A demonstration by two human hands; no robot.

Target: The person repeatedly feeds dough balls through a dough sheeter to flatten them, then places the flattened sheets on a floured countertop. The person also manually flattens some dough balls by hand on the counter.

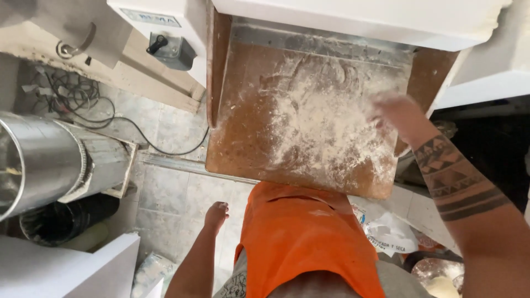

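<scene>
I look straight down at a brown wooden board (259, 138) that slopes out from under a white machine housing (353, 19). Flour (314, 121) lies scattered over the board, thickest from its middle toward the right edge, thin at the left edge and near corner. A grey metal strip (320, 44) runs along the far edge where the board meets the housing.

My right hand (398, 113) is over the right edge of the board, in the flour; it is blurred, so I cannot tell whether the fingers are spread or closed, or whether they hold anything. My left hand (216, 214) hangs loose and empty below the board's near left corner, above the floor, fingers curled lightly, touching nothing. My orange apron (303, 243) sits against the near edge.

The floor (171, 187) is pale grey tile. A black cable (138, 132) loops across it toward the machine. At the left a shiny metal cylinder (38, 160) lies against a wooden frame, cut off by the picture edge. A black knob (159, 41) sits on a grey box on the machine's side. Beyond the board's near right corner a white printed bag (389, 234) is partly hidden by my arm.
</scene>
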